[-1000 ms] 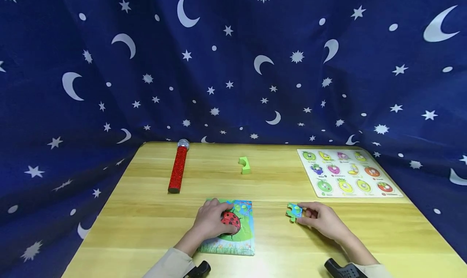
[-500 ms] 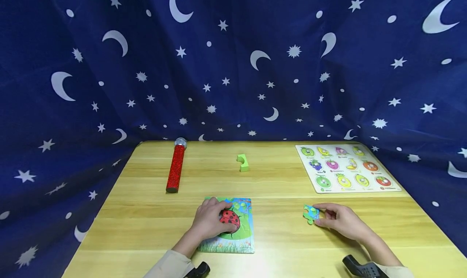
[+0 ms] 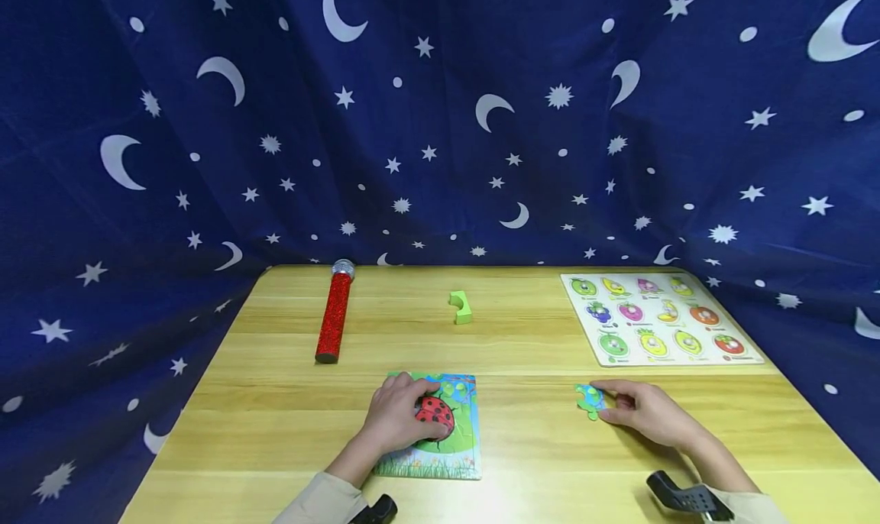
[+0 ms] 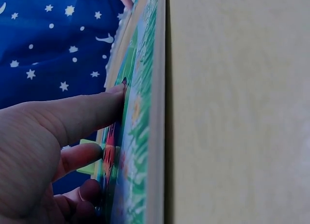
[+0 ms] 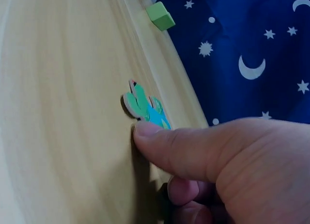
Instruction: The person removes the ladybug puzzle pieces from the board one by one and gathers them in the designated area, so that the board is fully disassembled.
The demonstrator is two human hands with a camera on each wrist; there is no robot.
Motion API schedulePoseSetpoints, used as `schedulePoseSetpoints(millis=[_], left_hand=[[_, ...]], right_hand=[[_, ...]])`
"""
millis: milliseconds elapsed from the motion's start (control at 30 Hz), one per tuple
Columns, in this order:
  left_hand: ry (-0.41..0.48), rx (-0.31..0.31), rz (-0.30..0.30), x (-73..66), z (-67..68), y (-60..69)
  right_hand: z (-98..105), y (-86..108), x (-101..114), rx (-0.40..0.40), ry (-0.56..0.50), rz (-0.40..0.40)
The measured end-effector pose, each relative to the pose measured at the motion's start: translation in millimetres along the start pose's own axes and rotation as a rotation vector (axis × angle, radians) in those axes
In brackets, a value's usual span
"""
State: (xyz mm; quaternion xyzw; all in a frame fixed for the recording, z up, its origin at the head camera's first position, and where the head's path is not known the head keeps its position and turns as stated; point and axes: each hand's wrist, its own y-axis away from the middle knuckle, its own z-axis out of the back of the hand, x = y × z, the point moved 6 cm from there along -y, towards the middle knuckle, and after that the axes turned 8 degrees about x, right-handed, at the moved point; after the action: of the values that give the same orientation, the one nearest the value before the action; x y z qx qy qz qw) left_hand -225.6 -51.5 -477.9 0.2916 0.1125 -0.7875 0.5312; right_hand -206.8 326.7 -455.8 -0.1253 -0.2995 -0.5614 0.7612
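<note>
A square jigsaw puzzle (image 3: 457, 440) with a red ladybug on a green leaf lies flat at the front middle of the table. My left hand (image 3: 399, 417) rests on its left part and covers some of it; in the left wrist view, the thumb (image 4: 92, 112) and fingertips touch its face. Off to the right, my right hand (image 3: 646, 413) pinches a small green and blue jigsaw piece (image 3: 589, 400) at its right edge. The right wrist view has the piece (image 5: 138, 102) at or just above the wood, beyond the thumb tip; a gap cannot be made out.
A red glitter microphone (image 3: 335, 314) lies at the back left of the wooden table (image 3: 275, 432). Behind the puzzle stands a light green notched block (image 3: 461, 308). A white fruit peg board (image 3: 660, 360) lies at the back right. A starry blue curtain (image 3: 440, 226) hangs behind.
My right hand has moved to the right with the jigsaw piece, away from the ladybug puzzle. The left hand stays where it was on the puzzle.
</note>
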Motion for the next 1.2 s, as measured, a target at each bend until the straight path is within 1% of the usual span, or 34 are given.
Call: schedulePoseSetpoints(millis=[267,467,600,833,1033,1200], left_hand=[[-0.003,-0.002,-0.006,-1.9,1.4,-0.2],[-0.007,0.001,-0.005,-3.3,0.1,0.4],[-0.008,-0.005,-0.003,-3.7,0.9,0.7],[-0.005,-0.002,-0.004,-2.7,1.3,1.2],[0.005,-0.003,-0.001,-2.1,1.9,2.1],[-0.007,-0.009,-0.001,-1.4,1.3,1.1]], right_hand=[[9.6,7.8,-11.1,-0.029,0.019,-0.028],[13.3,14.6,-23.9,-0.045,0.051,-0.069],[15.4,15.2,-27.4,-0.034,0.064,-0.078],[16.2,13.4,-26.5,0.000,0.065,-0.060],[16.2,13.2,-24.4,0.020,0.037,-0.038],[15.2,14.1,-26.3,0.037,0.005,-0.033]])
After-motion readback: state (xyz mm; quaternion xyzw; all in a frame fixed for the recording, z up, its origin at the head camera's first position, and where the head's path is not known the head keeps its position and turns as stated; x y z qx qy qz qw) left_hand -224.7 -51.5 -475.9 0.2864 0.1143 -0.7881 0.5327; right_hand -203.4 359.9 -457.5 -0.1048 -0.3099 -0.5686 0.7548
